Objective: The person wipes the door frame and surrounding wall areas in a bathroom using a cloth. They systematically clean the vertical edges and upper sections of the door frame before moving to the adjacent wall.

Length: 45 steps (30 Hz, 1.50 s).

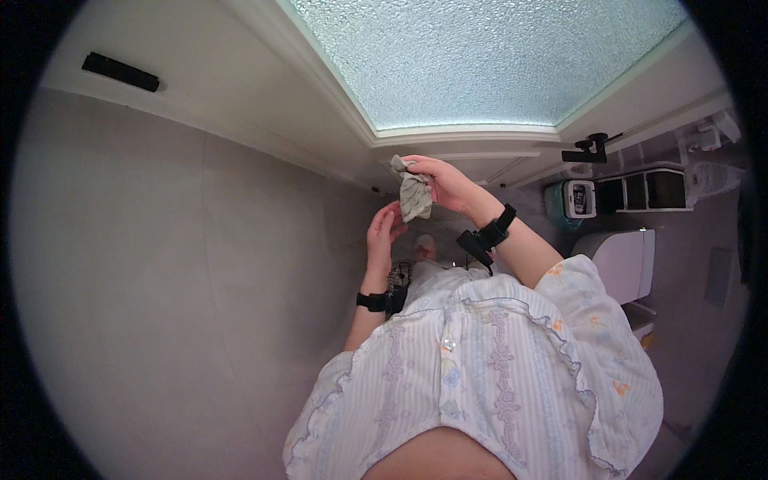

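A crumpled grey-green cloth (415, 195) hangs from my right hand (447, 185), its upper part pinched between thumb and fingers. Just left of and below the cloth is my left hand (383, 228), with its fingers slightly bent and apart. Those fingertips come close to the cloth's edge; whether they touch it I cannot tell. Both wrists wear black straps, and a black device (477, 246) sits on the right one. In front of me stands a white door (264, 90) with a textured glass pane (468, 66).
A black door handle (587, 150) juts out at the right, and a black hinge (121, 71) is at the upper left. A grey wall (120, 240) runs close along my left. To the right are a bin (579, 199), a shelf rack (654, 191) and a white toilet (618, 264).
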### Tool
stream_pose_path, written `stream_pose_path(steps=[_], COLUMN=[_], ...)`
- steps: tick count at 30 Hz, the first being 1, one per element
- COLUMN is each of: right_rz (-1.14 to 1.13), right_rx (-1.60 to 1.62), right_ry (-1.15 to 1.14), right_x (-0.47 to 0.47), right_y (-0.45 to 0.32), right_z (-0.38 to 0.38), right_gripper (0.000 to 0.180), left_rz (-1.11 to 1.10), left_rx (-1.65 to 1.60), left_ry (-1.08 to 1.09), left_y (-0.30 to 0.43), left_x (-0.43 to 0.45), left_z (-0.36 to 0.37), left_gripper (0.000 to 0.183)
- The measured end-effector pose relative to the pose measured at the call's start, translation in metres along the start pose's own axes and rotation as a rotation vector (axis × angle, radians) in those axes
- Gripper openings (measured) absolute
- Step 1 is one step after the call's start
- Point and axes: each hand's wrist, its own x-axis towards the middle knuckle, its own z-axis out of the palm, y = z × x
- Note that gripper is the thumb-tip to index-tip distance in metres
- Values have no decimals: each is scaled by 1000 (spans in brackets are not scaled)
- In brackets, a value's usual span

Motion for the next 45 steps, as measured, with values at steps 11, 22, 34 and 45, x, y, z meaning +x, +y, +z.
stream_pose_path(steps=[11, 22, 34, 45], right_rz=[-39, -172, -164, -400], right_rx=[23, -282, -376, -898], right_ry=[-62, 113, 220, 202], right_x=[-54, -85, -108, -108], right_y=[-26, -38, -57, -54], right_z=[-3, -23, -18, -20], right_gripper=[28, 27, 18, 26], left_rz=[437, 530, 327, 182], left_rx=[353, 528, 255, 405], left_ry=[-227, -347, -374, -171], left_y=[58, 64, 60, 61], left_x=[11, 8, -5, -4], left_z=[61, 91, 105, 85], left_gripper=[39, 17, 21, 23])
